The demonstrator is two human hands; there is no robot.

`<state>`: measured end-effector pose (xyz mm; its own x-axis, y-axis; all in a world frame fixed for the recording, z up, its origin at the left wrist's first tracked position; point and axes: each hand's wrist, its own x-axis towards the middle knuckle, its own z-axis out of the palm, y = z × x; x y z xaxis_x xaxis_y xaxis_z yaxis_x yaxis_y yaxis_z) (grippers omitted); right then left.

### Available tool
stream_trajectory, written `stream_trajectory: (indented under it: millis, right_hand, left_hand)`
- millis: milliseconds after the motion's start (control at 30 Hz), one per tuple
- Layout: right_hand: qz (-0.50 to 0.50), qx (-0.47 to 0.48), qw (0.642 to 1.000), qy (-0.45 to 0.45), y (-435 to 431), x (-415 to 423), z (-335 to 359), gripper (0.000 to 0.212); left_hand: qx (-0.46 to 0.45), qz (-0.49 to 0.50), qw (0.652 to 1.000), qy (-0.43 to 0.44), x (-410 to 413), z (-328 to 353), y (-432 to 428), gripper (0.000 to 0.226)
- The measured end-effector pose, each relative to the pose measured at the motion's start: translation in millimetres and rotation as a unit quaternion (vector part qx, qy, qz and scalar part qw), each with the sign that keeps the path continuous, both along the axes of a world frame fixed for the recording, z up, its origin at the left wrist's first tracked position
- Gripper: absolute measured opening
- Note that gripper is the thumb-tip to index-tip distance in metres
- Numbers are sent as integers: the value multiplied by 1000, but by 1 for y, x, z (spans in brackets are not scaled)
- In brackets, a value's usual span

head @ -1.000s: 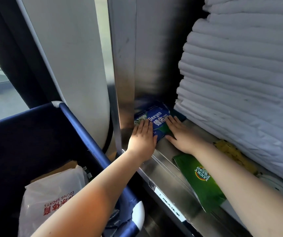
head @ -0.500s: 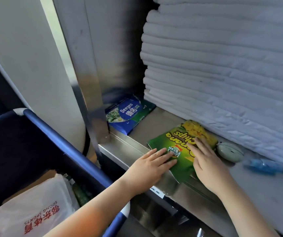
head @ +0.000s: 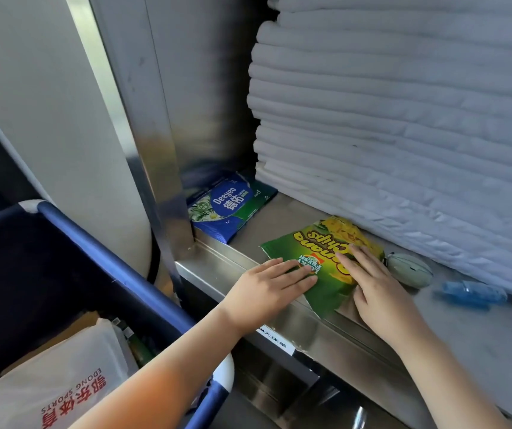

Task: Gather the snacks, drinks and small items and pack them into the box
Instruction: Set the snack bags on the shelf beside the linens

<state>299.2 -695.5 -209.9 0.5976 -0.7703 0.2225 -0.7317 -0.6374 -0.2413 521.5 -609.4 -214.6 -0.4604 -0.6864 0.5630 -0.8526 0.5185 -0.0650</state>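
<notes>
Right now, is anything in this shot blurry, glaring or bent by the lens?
Head view: the chips bag reads sharp; the blue item at right is smeared; light glares off the steel ledge; the wide lens bows the white pillar.

Setting: linen store or housekeeping area, likely a hotel's. Tall stack of folded white sheets [head: 403, 119] on a stainless-steel shelf [head: 282, 209] with a labelled front edge; blue-railed fabric trolley bin [head: 109, 258] alongside.
</notes>
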Motion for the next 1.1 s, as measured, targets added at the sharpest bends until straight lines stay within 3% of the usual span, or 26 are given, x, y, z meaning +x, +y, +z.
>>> stream_trajectory:
  millis: [133, 333, 433, 567, 767, 1100]
  right_hand:
    - [-4, -32, 999, -14, 0, 9, -1, 70]
    - [21, -96, 995, -30, -8, 35, 0, 67]
    - [39, -102, 993, -40, -17, 51, 4, 65]
    - [63, -101, 991, -68, -29, 75, 13, 60]
    - [107, -184, 974, -82, -45, 100, 21, 59]
    - [136, -281, 938, -148, -75, 132, 20, 45]
  left_hand:
    - [-43, -4, 999, 9, 11, 8, 4, 25]
    - [-80, 9, 997, 4, 31, 17, 8, 35]
    - [-75, 33, 997, 6, 46, 19, 7, 29]
    - [-52, 81, 993, 64, 64, 15, 8, 36]
    - [-52, 113, 987, 101, 86, 5, 3, 32]
    - [-29, 139, 988, 56, 108, -3, -7, 46]
